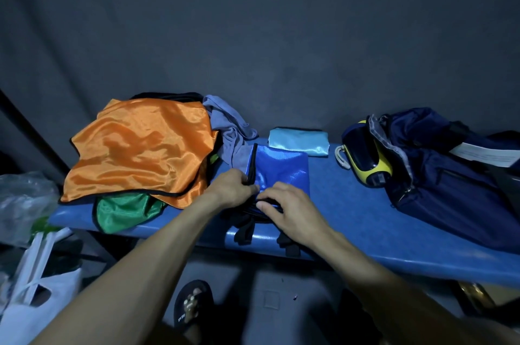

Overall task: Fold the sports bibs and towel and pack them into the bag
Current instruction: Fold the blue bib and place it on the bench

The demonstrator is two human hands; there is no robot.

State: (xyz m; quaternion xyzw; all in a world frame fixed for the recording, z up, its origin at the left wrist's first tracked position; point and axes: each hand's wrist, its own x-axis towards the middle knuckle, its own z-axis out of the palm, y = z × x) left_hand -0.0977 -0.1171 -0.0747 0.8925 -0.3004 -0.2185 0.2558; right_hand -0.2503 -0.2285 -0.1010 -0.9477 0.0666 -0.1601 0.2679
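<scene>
The left hand pinches the black-trimmed edge of the dark blue bib, fingers curled round the cloth. The right hand is just beside it, fingers bent down over the bib's near edge & its black trim, gripping it. The bib lies on the blue bench, partly folded, w/ black straps hanging over the front edge.

Behind it sits a light blue bib, folded into a small neat block (near the wall). To the left is a messy pile: an orange bib on top, a green bib poking out under it, and a grey towel bunched up behind.

On the right end of the bench is the dark blue bag, open at the top, w/ a yellow & black thing resting against it. Below the bench, a foot in a sandal. At far left, a white plastic bag.
</scene>
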